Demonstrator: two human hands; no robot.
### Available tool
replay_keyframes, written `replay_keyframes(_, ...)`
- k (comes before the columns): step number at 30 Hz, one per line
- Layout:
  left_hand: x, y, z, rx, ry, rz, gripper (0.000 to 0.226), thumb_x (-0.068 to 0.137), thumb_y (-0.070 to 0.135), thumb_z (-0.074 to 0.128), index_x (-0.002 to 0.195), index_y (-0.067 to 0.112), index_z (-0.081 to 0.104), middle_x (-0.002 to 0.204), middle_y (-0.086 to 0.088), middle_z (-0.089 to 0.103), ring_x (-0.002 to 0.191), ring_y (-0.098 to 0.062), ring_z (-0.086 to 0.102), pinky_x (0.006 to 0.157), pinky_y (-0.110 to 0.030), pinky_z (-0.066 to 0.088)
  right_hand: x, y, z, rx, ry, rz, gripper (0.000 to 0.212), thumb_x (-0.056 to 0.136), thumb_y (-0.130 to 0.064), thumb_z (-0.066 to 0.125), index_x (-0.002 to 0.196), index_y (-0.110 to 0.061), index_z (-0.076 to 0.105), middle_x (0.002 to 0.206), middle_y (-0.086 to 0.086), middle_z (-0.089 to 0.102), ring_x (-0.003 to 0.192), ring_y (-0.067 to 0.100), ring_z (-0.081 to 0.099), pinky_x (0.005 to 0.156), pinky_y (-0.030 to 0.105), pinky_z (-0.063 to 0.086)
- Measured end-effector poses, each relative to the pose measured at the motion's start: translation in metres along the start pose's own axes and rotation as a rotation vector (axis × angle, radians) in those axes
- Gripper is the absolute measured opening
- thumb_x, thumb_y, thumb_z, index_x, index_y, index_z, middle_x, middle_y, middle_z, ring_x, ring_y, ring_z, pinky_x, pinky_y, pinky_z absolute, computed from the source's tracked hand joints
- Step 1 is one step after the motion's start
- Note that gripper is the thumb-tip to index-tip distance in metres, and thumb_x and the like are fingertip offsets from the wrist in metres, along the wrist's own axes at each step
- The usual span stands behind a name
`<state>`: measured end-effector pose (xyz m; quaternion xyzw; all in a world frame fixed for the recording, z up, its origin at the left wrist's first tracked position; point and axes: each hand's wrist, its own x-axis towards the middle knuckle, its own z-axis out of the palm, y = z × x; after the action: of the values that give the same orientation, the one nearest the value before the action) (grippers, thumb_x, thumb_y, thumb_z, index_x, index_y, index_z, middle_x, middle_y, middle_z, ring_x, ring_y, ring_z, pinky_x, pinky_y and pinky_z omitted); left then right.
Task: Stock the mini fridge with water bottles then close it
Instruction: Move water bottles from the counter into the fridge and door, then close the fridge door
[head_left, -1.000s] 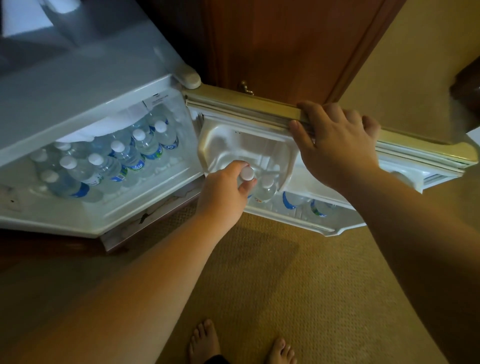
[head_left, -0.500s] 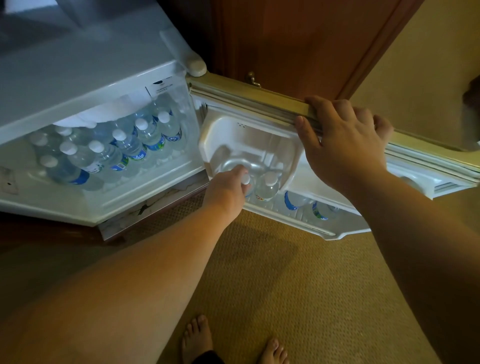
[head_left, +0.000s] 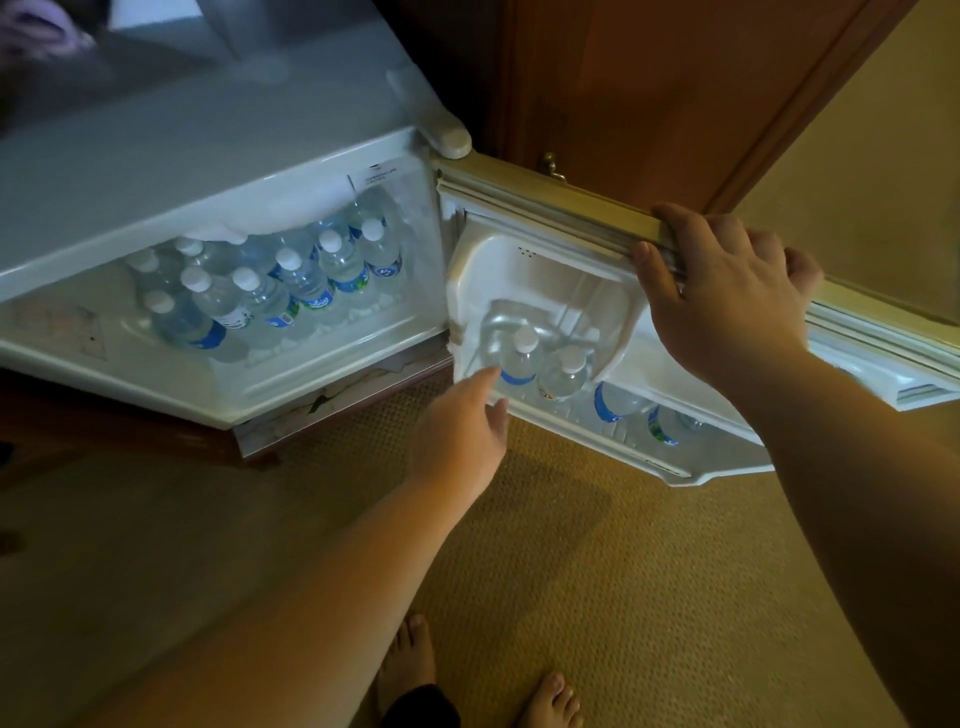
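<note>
Key relation: the door (head_left: 561, 208) is swung wide to the right of the fridge (head_left: 208, 171), its top edge running from the hinge (head_left: 451, 141) away to the right; it is judged that closing will call for a swing leftward toward the cabinet.
Nearer hand: the right hand (head_left: 727, 291) is laid over the door's top edge, fingers curled over it, thumb spread on the inner side; the grip is on the door, not on a bottle.
Left hand: the left hand (head_left: 462, 431) is seen open and empty, fingers loosely spread, just below and left of the door bottle (head_left: 519, 358), apart from it or barely brushing it; which cannot be told.
Door shelf: the door bottle is stood upright, white cap up, blue label showing, with a second bottle (head_left: 566, 371) touching it on the right; two more are partly visible farther along the shelf.
Cabinet: a packed group of bottles (head_left: 291, 291) is seen inside, caps toward the opening, clear plastic with blue labels.
Stage: stocking is judged to be done or nearly so; the door is not yet closed.
Floor: carpet (head_left: 623, 571) is seen below, with bare feet at the lower edge.
</note>
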<state>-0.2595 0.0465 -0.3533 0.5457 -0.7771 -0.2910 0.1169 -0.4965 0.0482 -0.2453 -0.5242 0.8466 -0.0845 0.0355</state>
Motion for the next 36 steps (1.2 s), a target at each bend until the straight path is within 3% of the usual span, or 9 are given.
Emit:
replay_keyframes(4,-0.081,-0.047,-0.028,0.005,0.003,-0.148,0.045,0.101,0.042,0.056,0.144,0.03,0.053,0.134,0.009,0.065,0.11,-0.005,0.065,0.085,-0.018,0.05,-0.003,-0.002,-0.002,0.002,-0.026,0.012,0.061,0.1,-0.072,0.016,0.152,-0.043,0.029,0.145,0.003,0.051,0.136,0.037,0.042,0.113,0.062,0.022)
replay_keyframes(7,-0.113,-0.062,-0.072,0.027,0.1,-0.251,0.046,0.099,0.04,0.06,0.144,0.03,0.054,0.131,0.004,0.064,0.116,-0.012,0.06,0.087,-0.03,0.054,-0.007,-0.006,-0.005,0.0,-0.035,0.025,0.061,0.101,-0.072,0.016,0.153,-0.043,0.028,0.148,0.005,0.049,0.137,0.039,0.041,0.113,0.063,0.022)
replay_keyframes(10,-0.11,-0.062,-0.126,0.145,0.311,-0.169,0.044,0.096,0.03,0.068,0.138,0.02,0.061,0.124,-0.004,0.067,0.116,-0.023,0.06,0.091,-0.039,0.054,-0.014,-0.011,-0.008,-0.01,-0.061,0.033,0.062,0.1,-0.073,0.015,0.153,-0.042,0.027,0.149,0.007,0.048,0.136,0.04,0.041,0.113,0.064,0.022)
replay_keyframes(15,-0.055,-0.073,-0.208,0.269,0.503,0.006,0.05,0.095,0.03,0.068,0.143,0.017,0.057,0.145,-0.007,0.057,0.134,-0.028,0.047,0.112,-0.036,0.038,-0.029,-0.023,-0.01,-0.021,-0.084,0.093,0.064,0.1,-0.073,0.013,0.153,-0.04,0.027,0.15,0.01,0.047,0.136,0.043,0.04,0.111,0.065,0.024)
replay_keyframes(18,-0.023,-0.087,-0.238,0.367,0.472,-0.057,0.059,0.095,0.041,0.063,0.148,0.021,0.048,0.156,-0.013,0.043,0.142,-0.035,0.037,0.115,-0.052,0.037,-0.039,-0.033,-0.01,-0.033,-0.109,0.129,0.063,0.101,-0.069,0.011,0.154,-0.039,0.024,0.153,0.011,0.043,0.139,0.044,0.037,0.112,0.065,0.022)
replay_keyframes(20,-0.008,-0.101,-0.251,0.46,0.407,-0.112,0.062,0.096,0.049,0.057,0.151,0.026,0.041,0.161,-0.013,0.034,0.148,-0.037,0.029,0.117,-0.055,0.033,-0.045,-0.04,-0.01,-0.044,-0.128,0.153,0.061,0.102,-0.067,0.008,0.155,-0.039,0.021,0.155,0.011,0.041,0.14,0.044,0.036,0.112,0.066,0.022)
replay_keyframes(26,0.011,-0.143,-0.275,0.537,0.134,-0.331,0.073,0.099,0.069,0.032,0.162,0.04,0.008,0.173,-0.004,0.004,0.159,-0.03,0.005,0.127,-0.048,0.01,-0.066,-0.057,-0.013,-0.04,-0.159,0.17,0.057,0.105,-0.057,0.012,0.158,-0.036,0.017,0.155,0.011,0.039,0.138,0.044,0.037,0.106,0.063,0.026)
replay_keyframes(30,0.005,-0.154,-0.275,0.639,0.105,-0.292,0.085,0.096,0.072,0.038,0.161,0.043,-0.007,0.173,-0.002,-0.006,0.159,-0.03,0.0,0.126,-0.049,0.007,-0.074,-0.058,-0.018,-0.065,-0.222,0.101,0.059,0.105,-0.053,0.011,0.16,-0.032,0.01,0.154,0.013,0.039,0.136,0.043,0.041,0.103,0.062,0.033)
replay_keyframes(36,0.008,-0.151,-0.267,0.601,0.152,-0.317,0.093,0.089,0.078,0.043,0.161,0.04,-0.003,0.173,-0.005,-0.002,0.158,-0.036,0.002,0.126,-0.053,0.009,-0.085,-0.043,-0.024,0.142,-0.369,-0.102,0.07,0.101,-0.057,0.019,0.164,-0.029,0.006,0.147,0.013,0.039,0.116,0.042,0.054,0.086,0.047,0.045)
